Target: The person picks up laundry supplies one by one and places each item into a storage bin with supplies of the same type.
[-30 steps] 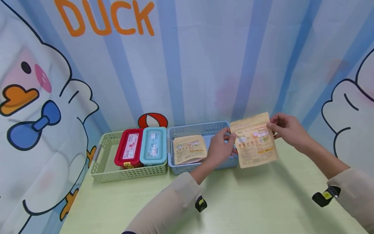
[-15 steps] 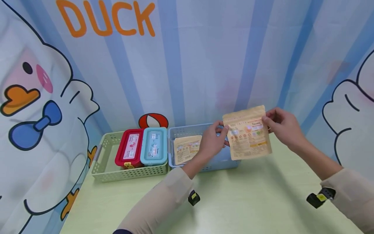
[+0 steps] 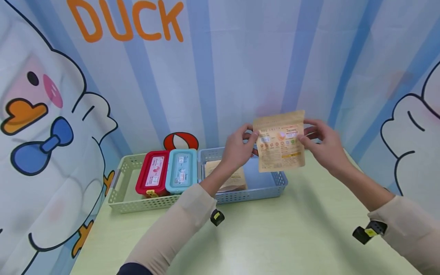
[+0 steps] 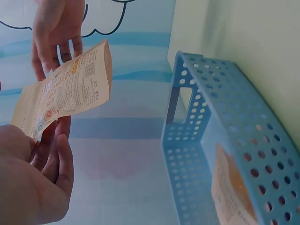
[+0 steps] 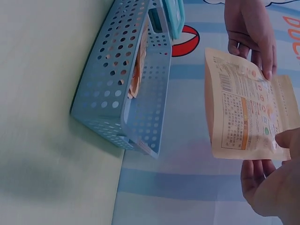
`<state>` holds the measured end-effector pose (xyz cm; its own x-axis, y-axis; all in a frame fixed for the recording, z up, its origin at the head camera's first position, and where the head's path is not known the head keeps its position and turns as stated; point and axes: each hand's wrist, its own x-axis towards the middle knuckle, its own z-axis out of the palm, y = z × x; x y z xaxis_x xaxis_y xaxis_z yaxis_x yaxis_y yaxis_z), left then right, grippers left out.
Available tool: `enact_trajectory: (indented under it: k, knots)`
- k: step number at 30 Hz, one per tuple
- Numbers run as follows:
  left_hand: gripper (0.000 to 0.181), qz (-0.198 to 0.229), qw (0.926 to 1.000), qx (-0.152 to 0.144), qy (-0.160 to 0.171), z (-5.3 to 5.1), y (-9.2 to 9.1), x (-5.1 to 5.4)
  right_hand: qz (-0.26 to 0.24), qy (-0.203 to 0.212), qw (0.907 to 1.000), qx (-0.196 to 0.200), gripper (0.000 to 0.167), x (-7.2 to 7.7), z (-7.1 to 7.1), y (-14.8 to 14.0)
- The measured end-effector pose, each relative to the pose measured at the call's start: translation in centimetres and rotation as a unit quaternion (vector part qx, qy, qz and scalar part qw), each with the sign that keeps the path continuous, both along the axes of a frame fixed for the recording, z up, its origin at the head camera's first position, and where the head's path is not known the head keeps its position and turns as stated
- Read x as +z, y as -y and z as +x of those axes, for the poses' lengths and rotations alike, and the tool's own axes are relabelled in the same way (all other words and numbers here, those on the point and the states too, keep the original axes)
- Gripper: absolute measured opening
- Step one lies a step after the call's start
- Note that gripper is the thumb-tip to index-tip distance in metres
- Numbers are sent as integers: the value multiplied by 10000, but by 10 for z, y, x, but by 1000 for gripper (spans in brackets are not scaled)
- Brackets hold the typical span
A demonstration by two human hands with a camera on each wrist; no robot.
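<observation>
A tan printed pouch [image 3: 280,147] is held up above the right part of the blue basket [image 3: 254,195]. My left hand [image 3: 237,147] pinches its left edge between thumb and fingers. On the opposite edge, my right hand [image 3: 324,147] grips it the same way, thumb on the printed face. The left wrist view shows the pouch [image 4: 75,89] spanning both hands, apart from the basket [image 4: 187,154]. Another tan pouch [image 3: 237,181] lies in the basket's left part, partly hidden by my left forearm.
To the left stands a green basket [image 3: 137,206] with a red-lidded box [image 3: 152,173] and a teal-lidded box [image 3: 181,172] in it. Both baskets sit on a pale green table [image 3: 261,236], against a duck-printed curtain [image 3: 233,68].
Both hands have raised the pouch and carried it leftward, from beside the blue basket to above its right part. The grips look the same, and the baskets have stayed in place.
</observation>
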<state>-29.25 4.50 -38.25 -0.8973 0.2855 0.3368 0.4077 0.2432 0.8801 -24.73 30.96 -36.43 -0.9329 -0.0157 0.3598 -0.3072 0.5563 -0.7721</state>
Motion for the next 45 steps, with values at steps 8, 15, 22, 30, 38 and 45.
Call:
enact_trajectory:
  k: [8, 15, 22, 30, 38, 45]
  knots:
    - [26, 72, 9998, 192, -36, -7, 14, 10, 563, 44, 9967, 588, 81, 0, -1, 13]
    - [26, -33, 9996, 290, -16, -10, 26, 12, 749, -51, 9950, 660, 88, -2, -4, 24]
    - [30, -94, 9989, 451, 44, -7, 32, 15, 76, 272, 9971, 712, 86, -11, -8, 35]
    - [34, 61, 9974, 711, 18, 2, 36, 16, -314, 433, 9975, 462, 72, -11, -8, 48]
    - [53, -258, 9981, 545, 106, 9, 46, 19, -245, 511, 9982, 195, 74, -7, -13, 60]
    - [70, -816, 9935, 610, 514, 8, 55, 11, -3, 931, 9956, 140, 73, -13, -17, 72]
